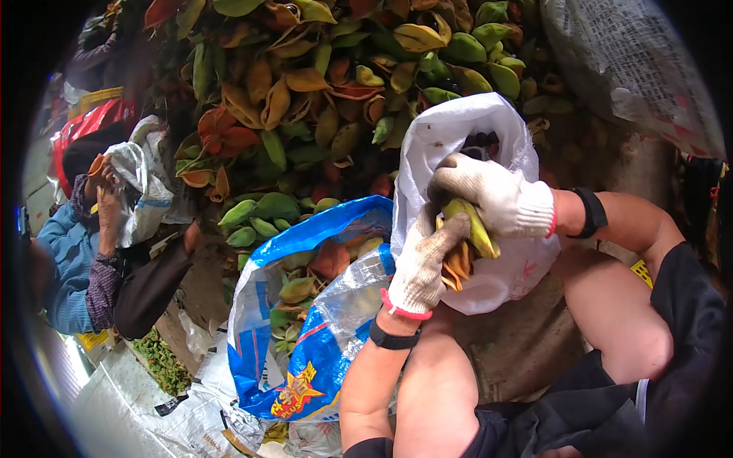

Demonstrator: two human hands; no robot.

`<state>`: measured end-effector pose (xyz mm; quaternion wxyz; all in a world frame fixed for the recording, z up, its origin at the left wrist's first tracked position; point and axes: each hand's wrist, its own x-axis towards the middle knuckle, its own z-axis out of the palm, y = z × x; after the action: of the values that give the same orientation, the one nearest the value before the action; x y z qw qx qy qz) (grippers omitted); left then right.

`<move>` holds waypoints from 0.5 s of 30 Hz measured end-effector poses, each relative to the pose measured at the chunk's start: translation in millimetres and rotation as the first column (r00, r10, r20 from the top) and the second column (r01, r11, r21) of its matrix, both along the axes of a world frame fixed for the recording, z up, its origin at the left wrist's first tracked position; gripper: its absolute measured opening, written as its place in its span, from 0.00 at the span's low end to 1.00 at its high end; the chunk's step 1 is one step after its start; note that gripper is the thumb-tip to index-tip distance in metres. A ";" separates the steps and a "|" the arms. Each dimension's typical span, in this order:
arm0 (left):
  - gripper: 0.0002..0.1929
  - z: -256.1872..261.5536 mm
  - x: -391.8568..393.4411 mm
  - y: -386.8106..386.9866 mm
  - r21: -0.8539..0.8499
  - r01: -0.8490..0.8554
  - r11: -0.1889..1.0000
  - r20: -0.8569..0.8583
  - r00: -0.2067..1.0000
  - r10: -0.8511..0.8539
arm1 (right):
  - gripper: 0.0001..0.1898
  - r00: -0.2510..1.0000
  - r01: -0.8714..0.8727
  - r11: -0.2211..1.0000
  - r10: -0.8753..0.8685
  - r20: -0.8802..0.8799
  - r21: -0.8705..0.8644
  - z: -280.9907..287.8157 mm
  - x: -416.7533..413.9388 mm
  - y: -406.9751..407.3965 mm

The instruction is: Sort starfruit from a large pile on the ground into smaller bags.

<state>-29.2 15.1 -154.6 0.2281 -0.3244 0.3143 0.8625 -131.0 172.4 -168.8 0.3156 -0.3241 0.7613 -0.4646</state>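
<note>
My left hand, in a white knit glove with a soiled thumb and fingers, grips a bunch of split seed pods. One is a yellow-green pod, and orange pod pieces hang below the thumb. My right hand, gloved the same way, is curled over the upper end of the pods against the left fingers, which are partly hidden. Both hands are above a white woven sack standing open between my knees. Dark seeds show inside its mouth.
A large heap of green, orange and red pods rises ahead. Left of the white sack, a blue-and-clear plastic bag holds pods. At far left a person handles a pod beside another white sack. A full printed sack stands upper right.
</note>
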 end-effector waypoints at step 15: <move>0.28 128.5 43.3 -148.3 -0.800 0.469 -0.374 0.576 0.774 -0.262 | 0.13 0.995 -0.045 0.999 0.044 -0.084 -0.007 -21.3 -17.8 15.3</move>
<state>14.1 -133.2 -26.1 0.1851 -0.3086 0.9220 0.1427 -148.8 187.7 -190.1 0.2922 -0.3616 0.7644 -0.4467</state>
